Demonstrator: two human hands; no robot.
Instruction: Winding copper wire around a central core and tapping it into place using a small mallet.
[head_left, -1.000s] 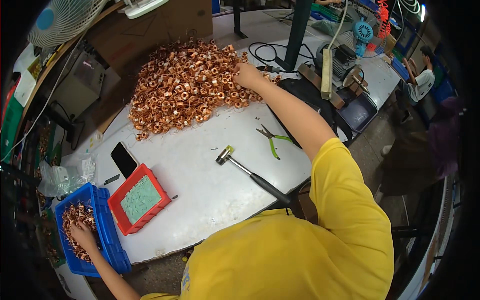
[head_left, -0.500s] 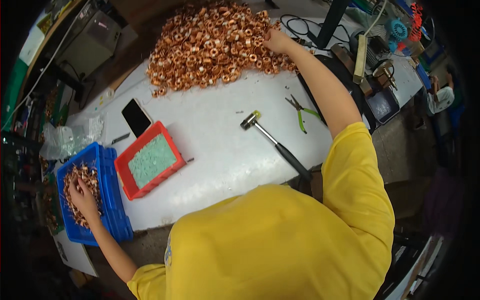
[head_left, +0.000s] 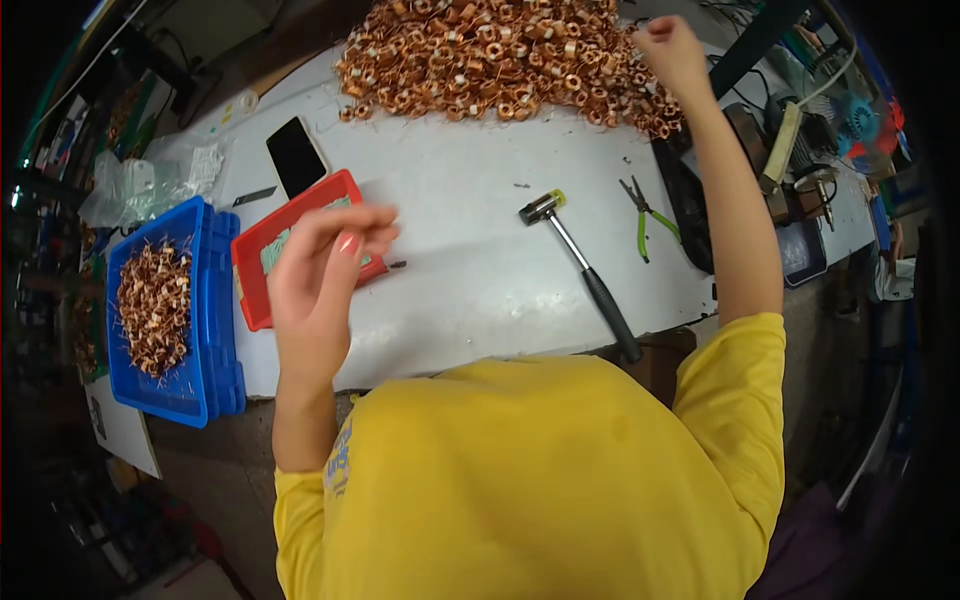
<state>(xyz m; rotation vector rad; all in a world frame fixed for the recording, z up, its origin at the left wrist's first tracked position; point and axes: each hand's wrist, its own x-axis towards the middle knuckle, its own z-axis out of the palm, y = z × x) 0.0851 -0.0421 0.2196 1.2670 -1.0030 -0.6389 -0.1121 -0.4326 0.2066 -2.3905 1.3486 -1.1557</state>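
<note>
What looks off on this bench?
Minor: a small dark scrap lies loose beside the red bin, another bit near the hammer head. Both look like stray debris. No damage stands out.

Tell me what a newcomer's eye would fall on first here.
Probably the big heap of copper coils across the far side of the white table. Next, perhaps, the bright yellow shirt at bottom centre, then the left hand, partly hiding the red bin at left.

Workshop, white bench [head_left: 450,300], copper coils [head_left: 500,60] (heaped high), hammer [head_left: 591,277], green-handled pliers [head_left: 642,209]
</note>
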